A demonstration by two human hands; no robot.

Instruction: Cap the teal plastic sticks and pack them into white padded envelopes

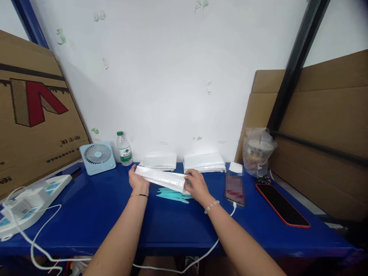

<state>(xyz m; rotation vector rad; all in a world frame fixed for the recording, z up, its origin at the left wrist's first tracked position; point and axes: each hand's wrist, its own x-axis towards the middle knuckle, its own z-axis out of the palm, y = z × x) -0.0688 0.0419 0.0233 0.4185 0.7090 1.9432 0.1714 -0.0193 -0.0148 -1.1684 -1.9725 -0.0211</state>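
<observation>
Both my hands hold one long white plastic packet (161,177) just above the blue table (115,214). My left hand (138,182) grips its left end with fingers closed. My right hand (196,185) pinches the right end. Under the packet lies a small heap of teal sticks (172,194) on the table. Behind them, against the wall, rest two stacks of white packets (160,161) (204,162).
A small blue fan (97,157) and a water bottle (124,148) stand at the back left. A white power strip (25,203) with cables lies far left. Right of my hands are a charging phone (235,188), a red-cased phone (281,205) and a bagged drink cup (258,152). Cardboard lines both sides.
</observation>
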